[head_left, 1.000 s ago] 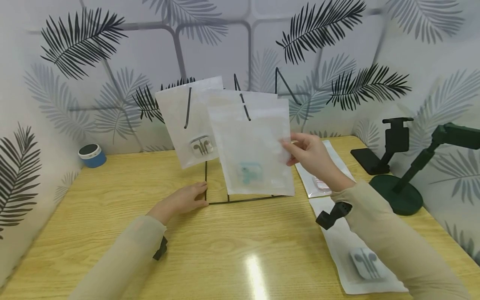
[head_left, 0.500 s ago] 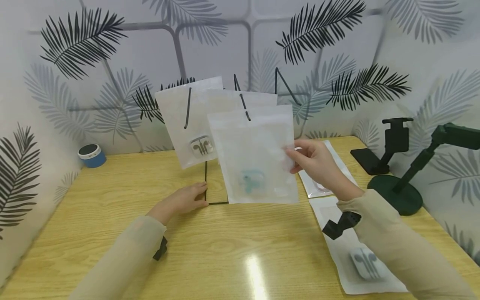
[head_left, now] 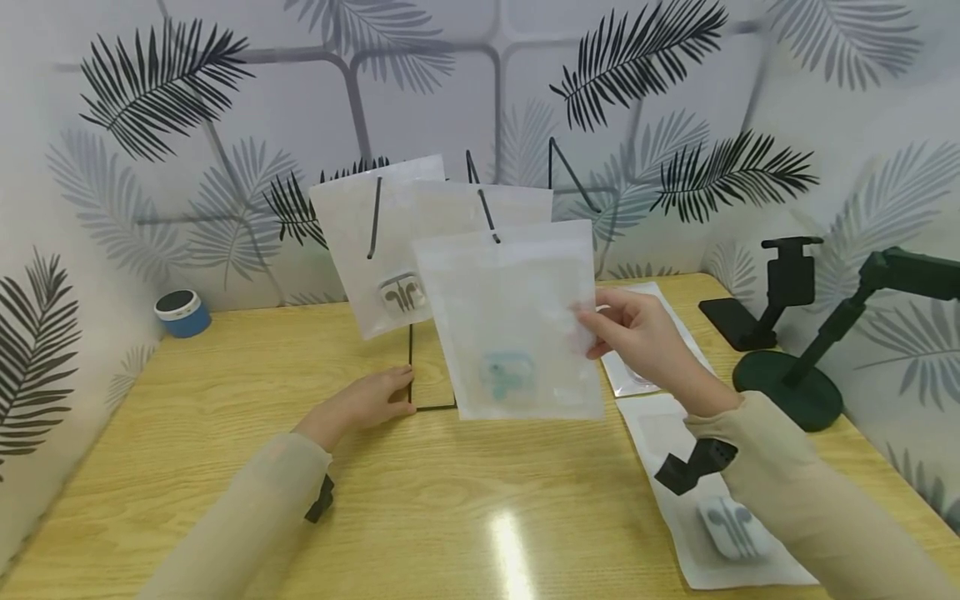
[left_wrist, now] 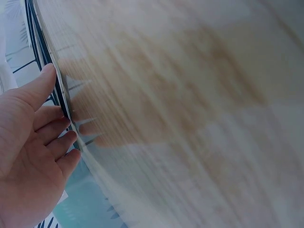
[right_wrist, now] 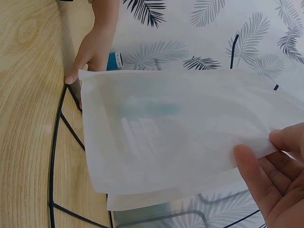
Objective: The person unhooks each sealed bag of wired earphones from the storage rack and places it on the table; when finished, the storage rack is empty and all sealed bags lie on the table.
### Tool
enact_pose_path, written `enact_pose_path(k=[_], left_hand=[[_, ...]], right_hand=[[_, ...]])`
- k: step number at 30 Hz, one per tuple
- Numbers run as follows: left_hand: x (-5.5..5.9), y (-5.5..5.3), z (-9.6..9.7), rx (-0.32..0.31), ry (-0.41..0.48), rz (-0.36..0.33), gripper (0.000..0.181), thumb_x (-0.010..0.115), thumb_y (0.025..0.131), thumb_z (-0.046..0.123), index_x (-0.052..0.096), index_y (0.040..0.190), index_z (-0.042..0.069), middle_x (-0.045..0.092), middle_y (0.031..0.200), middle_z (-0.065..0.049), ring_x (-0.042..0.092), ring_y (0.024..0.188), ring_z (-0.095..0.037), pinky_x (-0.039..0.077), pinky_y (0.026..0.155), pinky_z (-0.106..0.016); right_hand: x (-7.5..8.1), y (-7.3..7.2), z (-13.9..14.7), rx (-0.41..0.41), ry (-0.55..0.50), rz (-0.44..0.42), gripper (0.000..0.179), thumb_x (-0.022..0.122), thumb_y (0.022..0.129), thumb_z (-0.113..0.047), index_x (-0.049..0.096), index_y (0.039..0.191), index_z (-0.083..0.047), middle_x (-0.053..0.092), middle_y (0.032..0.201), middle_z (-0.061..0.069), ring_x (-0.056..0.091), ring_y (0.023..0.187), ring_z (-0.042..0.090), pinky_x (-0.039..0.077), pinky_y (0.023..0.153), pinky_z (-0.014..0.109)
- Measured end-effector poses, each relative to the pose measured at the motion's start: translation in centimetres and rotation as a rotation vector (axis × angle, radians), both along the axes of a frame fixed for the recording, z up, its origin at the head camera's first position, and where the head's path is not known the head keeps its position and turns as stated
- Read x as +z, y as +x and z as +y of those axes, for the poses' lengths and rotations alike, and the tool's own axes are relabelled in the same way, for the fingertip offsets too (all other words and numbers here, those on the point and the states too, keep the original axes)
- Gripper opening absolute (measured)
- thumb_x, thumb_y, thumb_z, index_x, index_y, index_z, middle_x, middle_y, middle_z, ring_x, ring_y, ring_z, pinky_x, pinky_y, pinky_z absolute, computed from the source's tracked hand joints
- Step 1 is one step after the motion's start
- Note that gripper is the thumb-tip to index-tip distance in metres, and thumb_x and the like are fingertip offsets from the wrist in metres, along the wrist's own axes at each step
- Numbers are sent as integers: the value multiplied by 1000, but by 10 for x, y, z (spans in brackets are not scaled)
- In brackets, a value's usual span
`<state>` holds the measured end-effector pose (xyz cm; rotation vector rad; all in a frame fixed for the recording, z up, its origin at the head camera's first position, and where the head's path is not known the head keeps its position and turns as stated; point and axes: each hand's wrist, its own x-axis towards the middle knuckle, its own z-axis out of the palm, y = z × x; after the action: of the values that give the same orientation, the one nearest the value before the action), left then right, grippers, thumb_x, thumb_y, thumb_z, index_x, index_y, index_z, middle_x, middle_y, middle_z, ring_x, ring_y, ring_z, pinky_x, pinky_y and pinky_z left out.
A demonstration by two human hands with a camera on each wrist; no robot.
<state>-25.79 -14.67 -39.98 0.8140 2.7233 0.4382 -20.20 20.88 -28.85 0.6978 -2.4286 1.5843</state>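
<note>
My right hand [head_left: 633, 333] pinches the right edge of a translucent white zip bag [head_left: 517, 308] between thumb and fingers. A teal earphone set [head_left: 506, 375] shows blurrily through its lower part. The bag's top edge is at the tip of the middle hook of a black wire rack [head_left: 432, 407]; whether the hook still passes through it I cannot tell. Behind it another white bag [head_left: 457, 204] hangs on that hook. My left hand [head_left: 363, 398] rests at the rack base's front left corner, fingertips and thumb touching the wire, fingers nearly straight in the left wrist view.
A bag with white earphones [head_left: 403, 293] hangs on the left hook. The right hook [head_left: 573, 175] stands bare. Two more bags lie at right, the nearer with boxed earphones [head_left: 731, 529]. A phone stand [head_left: 791, 275], a green stand base [head_left: 787, 390] and a blue speaker [head_left: 183, 314] stand around.
My right hand has drawn the front bag toward me, down and slightly right along the middle hook to its tip. The bag behind has stayed hanging. My left hand has not moved.
</note>
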Motion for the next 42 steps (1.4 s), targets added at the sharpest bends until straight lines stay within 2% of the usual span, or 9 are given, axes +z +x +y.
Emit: enact_pose_path(k=[5,8,11,13,16,20,30,35,42], left_hand=[[0,0,0,6,1,-8,65,57,93,27,28,142,-5,25,146,-22,24,132,-37,22,106,-47],[0,-1,0,6,2,-10,65,56,93,26,27,142,-5,24,146,-22,24,132,-37,22,106,-47],[0,-1,0,5,1,-12,65,56,93,27,27,142,-5,24,146,-22,23,132,-37,22,106,-47],[0,-1,0,1,-1,-7,65,56,93,27,27,142,-5,24,146,-23,23,132,-37,23,106,-47],[0,-2,0,1,1,-9,65,56,93,27,27,142,-5,23,146,-23,23,132,-37,22,106,-47],[0,-2,-1,-1,0,-8,65,56,93,27,26,142,-6,23,146,-23,23,132,-37,22,107,-47],[1,0,0,-2,-2,-2,64,56,93,26,28,141,-6,25,145,-23,24,132,-37,23,106,-47],[1,0,0,3,6,-11,65,56,93,26,27,141,-6,24,145,-23,24,132,-37,22,106,-47],[-2,-3,-1,-4,3,-9,65,56,93,27,28,141,-6,24,146,-23,23,132,-37,22,107,-47]], right_hand=[[1,6,2,4,6,19,21,57,91,-6,63,109,5,65,67,13,65,58,18,52,50,28],[1,10,4,-7,18,19,22,57,92,-8,63,109,3,65,67,12,65,58,18,42,37,27],[1,14,6,-18,23,11,22,58,92,-9,63,109,3,66,68,12,65,59,18,34,33,29],[2,16,7,-21,23,9,22,58,92,-8,63,109,4,66,68,12,65,59,18,35,34,29],[1,18,8,-11,20,17,21,58,91,-7,63,108,5,66,68,12,65,58,19,47,43,25],[-2,22,12,21,15,18,19,57,91,-4,62,105,7,66,69,11,64,57,20,54,55,28],[-15,39,23,28,2,-82,16,57,91,-5,59,100,8,65,75,13,65,58,24,56,61,33],[-24,47,27,38,-20,-142,14,57,91,-5,57,96,9,63,71,12,64,57,25,56,61,33],[-36,59,33,86,-95,-274,18,56,92,-5,58,102,10,58,70,10,63,55,26,55,59,37]])
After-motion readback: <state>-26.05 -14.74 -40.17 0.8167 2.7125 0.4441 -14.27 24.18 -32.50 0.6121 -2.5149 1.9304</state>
